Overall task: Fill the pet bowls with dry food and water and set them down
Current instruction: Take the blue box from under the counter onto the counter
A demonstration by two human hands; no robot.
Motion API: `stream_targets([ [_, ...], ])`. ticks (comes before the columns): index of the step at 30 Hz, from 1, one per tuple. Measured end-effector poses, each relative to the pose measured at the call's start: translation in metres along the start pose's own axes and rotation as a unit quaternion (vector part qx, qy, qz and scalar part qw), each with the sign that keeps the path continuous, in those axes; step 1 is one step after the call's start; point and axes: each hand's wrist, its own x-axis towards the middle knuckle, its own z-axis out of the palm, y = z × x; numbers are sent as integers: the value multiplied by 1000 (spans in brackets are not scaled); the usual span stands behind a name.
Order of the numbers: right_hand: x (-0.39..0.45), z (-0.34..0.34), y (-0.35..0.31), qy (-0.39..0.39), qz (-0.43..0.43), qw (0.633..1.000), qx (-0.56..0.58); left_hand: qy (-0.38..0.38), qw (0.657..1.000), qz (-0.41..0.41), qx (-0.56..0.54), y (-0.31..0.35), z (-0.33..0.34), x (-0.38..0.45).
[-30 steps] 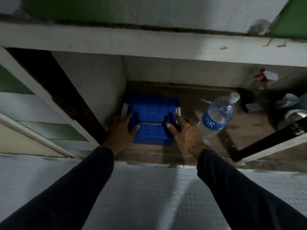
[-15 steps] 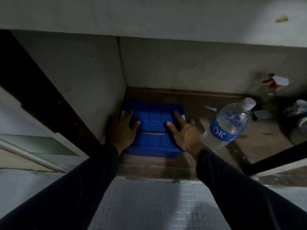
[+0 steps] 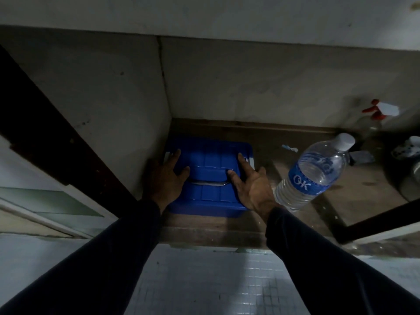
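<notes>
- A spray bottle [image 3: 376, 114] with a red trigger and white head stands at the back right of the cupboard, against the pale wall [image 3: 250, 83].
- A white-and-dark object [image 3: 408, 147] lies at the far right edge — too dim to identify.
- A small pale scrap [image 3: 289, 148] lies on the brown cupboard floor [image 3: 284, 178].
- A dark wooden door frame [image 3: 45, 133] runs diagonally on the left.
- Pale small-tiled flooring [image 3: 204, 280] fills the foreground.

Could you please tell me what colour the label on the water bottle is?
Blue with white lettering, on the water bottle; the head view shows it clearly.
</notes>
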Motion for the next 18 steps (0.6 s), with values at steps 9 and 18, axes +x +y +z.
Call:
stream_targets([
  [9,1,-1,3,4,3,1000,6,10,1000,20,-14,1,0,-3],
  [18,-15,9,20,13,-11,999,50,-11,996,30,-80,-11,9,-19],
])
